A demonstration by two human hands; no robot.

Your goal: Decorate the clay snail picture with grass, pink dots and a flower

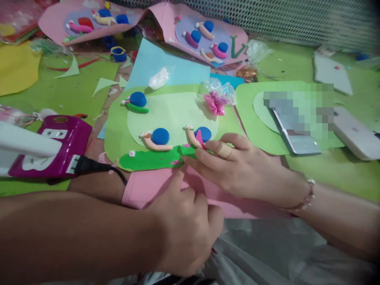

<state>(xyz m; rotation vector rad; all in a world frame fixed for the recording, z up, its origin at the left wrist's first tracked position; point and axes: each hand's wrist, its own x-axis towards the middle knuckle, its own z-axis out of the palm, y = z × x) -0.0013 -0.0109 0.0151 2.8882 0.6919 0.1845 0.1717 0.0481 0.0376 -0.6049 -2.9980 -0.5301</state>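
My left hand (187, 221) reaches in from below, its index finger stretched to the lower edge of a green clay strip (148, 160) and its other fingers curled. My right hand (228, 162) bends over the strip's right part, fingertips on the clay. A pink pointed clay tool (200, 139) sticks up from its fingers, in front of a clay snail with a blue shell (203, 135). Left of it is a second beige snail (160, 137); a green-bodied snail (138, 100) sits higher. All lie on a green paper card (115, 126). Small pink bits and a white flower dot the strip.
A purple power strip (63, 138) with a black plug stands at left. Bags of pink clay (216, 103) and white clay (159, 78) lie on the card. Phones (299, 134) rest at right. Pink cards with snails (208, 39) lean at the back before a mesh panel (282, 19).
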